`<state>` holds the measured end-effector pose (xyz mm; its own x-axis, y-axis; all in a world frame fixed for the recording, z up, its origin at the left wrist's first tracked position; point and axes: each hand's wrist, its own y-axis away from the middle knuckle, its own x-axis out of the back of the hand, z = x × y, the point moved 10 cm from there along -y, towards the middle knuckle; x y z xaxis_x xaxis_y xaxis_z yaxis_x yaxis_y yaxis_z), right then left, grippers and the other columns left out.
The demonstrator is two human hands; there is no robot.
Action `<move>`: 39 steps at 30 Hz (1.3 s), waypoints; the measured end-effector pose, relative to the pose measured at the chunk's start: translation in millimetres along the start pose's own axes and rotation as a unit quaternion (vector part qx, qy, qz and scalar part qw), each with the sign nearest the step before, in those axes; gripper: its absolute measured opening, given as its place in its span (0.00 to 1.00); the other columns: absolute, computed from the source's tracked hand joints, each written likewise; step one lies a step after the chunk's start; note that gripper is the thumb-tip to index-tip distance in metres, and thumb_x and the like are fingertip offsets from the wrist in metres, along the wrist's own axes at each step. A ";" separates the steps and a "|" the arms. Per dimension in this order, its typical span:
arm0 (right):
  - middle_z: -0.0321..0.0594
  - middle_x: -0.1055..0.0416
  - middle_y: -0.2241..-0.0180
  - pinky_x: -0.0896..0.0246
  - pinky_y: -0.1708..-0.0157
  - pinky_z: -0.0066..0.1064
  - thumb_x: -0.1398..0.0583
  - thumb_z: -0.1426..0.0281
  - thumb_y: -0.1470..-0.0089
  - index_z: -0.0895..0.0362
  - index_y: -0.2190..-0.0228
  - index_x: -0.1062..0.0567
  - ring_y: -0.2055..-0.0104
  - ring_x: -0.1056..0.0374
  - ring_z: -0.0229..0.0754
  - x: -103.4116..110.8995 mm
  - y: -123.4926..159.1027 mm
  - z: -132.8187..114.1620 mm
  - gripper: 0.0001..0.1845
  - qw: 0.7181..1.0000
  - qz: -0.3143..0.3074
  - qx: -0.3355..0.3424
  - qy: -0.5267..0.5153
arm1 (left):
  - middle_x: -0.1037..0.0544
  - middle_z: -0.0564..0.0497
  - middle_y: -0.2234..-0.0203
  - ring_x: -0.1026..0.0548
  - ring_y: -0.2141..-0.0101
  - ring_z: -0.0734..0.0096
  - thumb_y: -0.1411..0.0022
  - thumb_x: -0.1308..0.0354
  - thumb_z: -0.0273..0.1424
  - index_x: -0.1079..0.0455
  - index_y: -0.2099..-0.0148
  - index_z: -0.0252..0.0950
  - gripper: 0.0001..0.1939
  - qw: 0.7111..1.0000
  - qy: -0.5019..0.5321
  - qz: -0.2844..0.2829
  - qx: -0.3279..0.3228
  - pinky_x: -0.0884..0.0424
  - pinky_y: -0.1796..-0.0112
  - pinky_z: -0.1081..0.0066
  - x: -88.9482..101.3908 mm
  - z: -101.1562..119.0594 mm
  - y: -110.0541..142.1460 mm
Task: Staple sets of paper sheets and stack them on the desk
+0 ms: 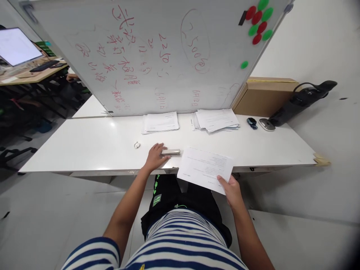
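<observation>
Left hand (157,156): part-curled, set about the left end of the stapler (173,152), which is laid on the table (84,144) by its near edge; whether it is firmly gripped cannot be told. Right hand (233,190): closed on the paper (204,167), pinched at its near right corner, thumb on top; printed face turned up, held across the table's near edge, right of the stapler. Left stack (161,122) and right stack (218,119): placed at the far side, before the whiteboard (176,88). Far right: box (261,98), bottle (295,105), mouse (266,124) and watch (252,122), grouped
</observation>
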<state>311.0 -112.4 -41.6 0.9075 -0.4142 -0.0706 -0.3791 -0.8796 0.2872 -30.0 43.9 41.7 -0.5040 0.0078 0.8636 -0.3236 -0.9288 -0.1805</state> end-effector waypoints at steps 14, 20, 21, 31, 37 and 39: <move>0.45 0.26 0.52 0.37 0.48 0.47 0.32 0.60 0.57 0.54 0.49 0.29 0.49 0.31 0.53 -28.2 17.3 -8.1 0.33 0.995 -0.063 -0.011 -0.075 | 0.31 0.47 0.45 0.38 0.42 0.57 0.39 0.45 0.44 0.30 0.51 0.39 0.19 0.999 -0.036 0.006 0.003 0.42 0.43 0.58 -7.9 -1.9 6.0; 0.46 0.25 0.54 0.36 0.49 0.48 0.32 0.58 0.58 0.54 0.49 0.28 0.51 0.30 0.54 -28.9 20.1 -12.2 0.34 0.996 -0.047 -0.003 -0.073 | 0.31 0.47 0.44 0.39 0.41 0.58 0.39 0.46 0.43 0.31 0.51 0.38 0.19 0.999 -0.039 0.005 0.007 0.42 0.43 0.58 -8.6 -1.5 6.8; 0.45 0.25 0.54 0.36 0.49 0.48 0.32 0.58 0.58 0.54 0.49 0.28 0.51 0.30 0.54 -29.1 20.2 -12.4 0.33 0.996 -0.047 -0.004 -0.073 | 0.31 0.47 0.44 0.39 0.41 0.58 0.39 0.46 0.43 0.31 0.51 0.39 0.18 0.999 -0.040 0.005 0.007 0.42 0.43 0.58 -8.6 -1.5 6.9; 0.45 0.25 0.53 0.34 0.51 0.47 0.33 0.58 0.57 0.55 0.51 0.27 0.49 0.31 0.55 -28.6 16.5 -2.3 0.30 0.998 -0.055 -0.010 -0.043 | 0.31 0.47 0.44 0.39 0.41 0.57 0.39 0.46 0.42 0.32 0.48 0.39 0.20 0.999 -0.040 -0.001 0.017 0.44 0.42 0.57 -9.1 -1.9 7.4; 0.46 0.25 0.54 0.35 0.50 0.47 0.32 0.57 0.58 0.55 0.51 0.27 0.51 0.30 0.54 -31.1 17.6 3.4 0.31 0.997 -0.058 -0.024 -0.044 | 0.31 0.48 0.44 0.39 0.41 0.58 0.39 0.46 0.42 0.32 0.48 0.40 0.19 0.999 -0.031 0.005 0.018 0.44 0.42 0.58 -8.4 -2.1 8.3; 0.45 0.25 0.53 0.37 0.49 0.47 0.32 0.58 0.58 0.54 0.52 0.27 0.51 0.30 0.53 -33.1 18.7 3.0 0.31 0.996 -0.060 -0.026 -0.053 | 0.30 0.48 0.45 0.38 0.42 0.59 0.40 0.46 0.41 0.31 0.50 0.40 0.18 0.999 -0.029 0.012 0.009 0.43 0.43 0.59 -6.9 -0.8 6.6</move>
<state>273.3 -115.9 -36.7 0.9204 -0.3311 -0.2080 -0.2559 -0.9123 0.3197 -29.2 37.9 34.1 -0.4643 -0.0353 0.8850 -0.2967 -0.9353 -0.1930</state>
